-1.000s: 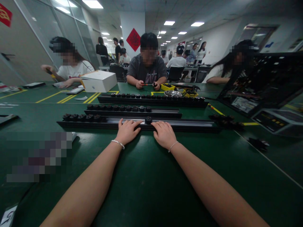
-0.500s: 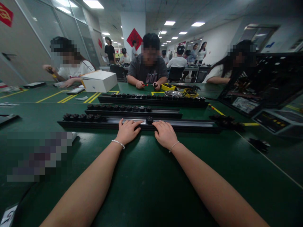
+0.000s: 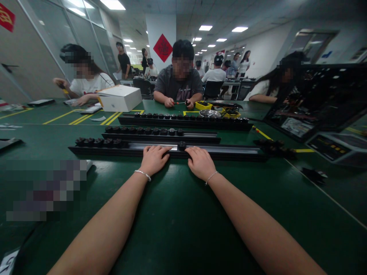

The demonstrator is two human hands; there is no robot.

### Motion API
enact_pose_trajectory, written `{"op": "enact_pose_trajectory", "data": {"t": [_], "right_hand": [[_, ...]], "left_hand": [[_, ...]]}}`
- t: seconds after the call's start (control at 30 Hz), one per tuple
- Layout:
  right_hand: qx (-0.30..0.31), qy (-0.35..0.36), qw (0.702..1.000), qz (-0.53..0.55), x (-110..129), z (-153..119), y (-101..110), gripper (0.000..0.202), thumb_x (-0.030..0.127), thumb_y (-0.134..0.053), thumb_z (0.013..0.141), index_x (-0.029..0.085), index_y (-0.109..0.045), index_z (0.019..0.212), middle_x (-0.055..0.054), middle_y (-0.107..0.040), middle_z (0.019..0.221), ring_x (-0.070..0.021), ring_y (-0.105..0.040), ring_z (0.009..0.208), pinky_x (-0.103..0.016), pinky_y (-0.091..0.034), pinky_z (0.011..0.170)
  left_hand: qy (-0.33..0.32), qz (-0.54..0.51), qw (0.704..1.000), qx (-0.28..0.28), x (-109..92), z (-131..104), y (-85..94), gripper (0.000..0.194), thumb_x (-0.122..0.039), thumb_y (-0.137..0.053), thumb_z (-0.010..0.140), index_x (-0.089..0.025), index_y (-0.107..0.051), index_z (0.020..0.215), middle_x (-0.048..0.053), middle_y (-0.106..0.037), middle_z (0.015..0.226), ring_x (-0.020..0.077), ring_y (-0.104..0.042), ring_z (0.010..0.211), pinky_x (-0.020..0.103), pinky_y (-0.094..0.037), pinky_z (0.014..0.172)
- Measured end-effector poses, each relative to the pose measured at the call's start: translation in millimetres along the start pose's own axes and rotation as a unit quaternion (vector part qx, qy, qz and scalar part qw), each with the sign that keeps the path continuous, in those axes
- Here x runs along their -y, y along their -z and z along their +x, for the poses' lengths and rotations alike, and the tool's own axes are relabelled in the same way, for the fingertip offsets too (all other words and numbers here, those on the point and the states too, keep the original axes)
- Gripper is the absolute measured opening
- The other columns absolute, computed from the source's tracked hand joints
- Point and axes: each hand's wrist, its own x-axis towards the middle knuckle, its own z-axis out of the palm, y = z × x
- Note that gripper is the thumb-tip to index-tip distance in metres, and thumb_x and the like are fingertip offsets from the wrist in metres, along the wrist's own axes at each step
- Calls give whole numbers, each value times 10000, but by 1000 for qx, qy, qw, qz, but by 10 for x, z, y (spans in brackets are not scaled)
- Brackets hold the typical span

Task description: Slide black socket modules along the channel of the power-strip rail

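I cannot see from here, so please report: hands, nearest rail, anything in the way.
Left hand on nearest rail; right hand beside lone black part, contact unclear. More black parts at rail's left end. No obstruction seen; second rail close behind.

Using two hands, the left (image 3: 155,159) and the right (image 3: 201,162), and wearing two bracelets, one per wrist. Facing three black rails: one near (image 3: 177,156), one middle (image 3: 160,139), one far (image 3: 185,123). Counting one lone black piece (image 3: 182,146) between the hands, at least five clustered pieces (image 3: 99,142) leftward, about ten on the middle rail. Also seeing one white box (image 3: 119,100) and two yellow trays (image 3: 204,107).
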Motion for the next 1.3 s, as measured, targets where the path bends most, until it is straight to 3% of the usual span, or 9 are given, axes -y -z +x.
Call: {"op": "enact_pose_trajectory", "data": {"t": [0.63, 1.3], "right_hand": [[-22, -14, 1000, -6, -39, -21, -5, 377, 192, -453, 819, 185, -569, 1178, -84, -607, 1191, -229, -475, 1142, -369, -314, 973], [-18, -27, 999, -22, -39, -28, 33, 372, 192, -446, 827, 190, -571, 1178, -89, -613, 1176, -223, -486, 1124, -366, -322, 959]], "left_hand": [[-1, -7, 1000, 0, 12, 5, -4, 341, -379, -397, 886, -343, -580, 1173, 21, -662, 976, 235, -540, 962, 418, -303, 862], [12, -11, 1000, 10, -7, 9, 15, 342, -376, -386, 889, -349, -582, 1168, 21, -666, 1002, 224, -533, 976, 414, -292, 897]]}}
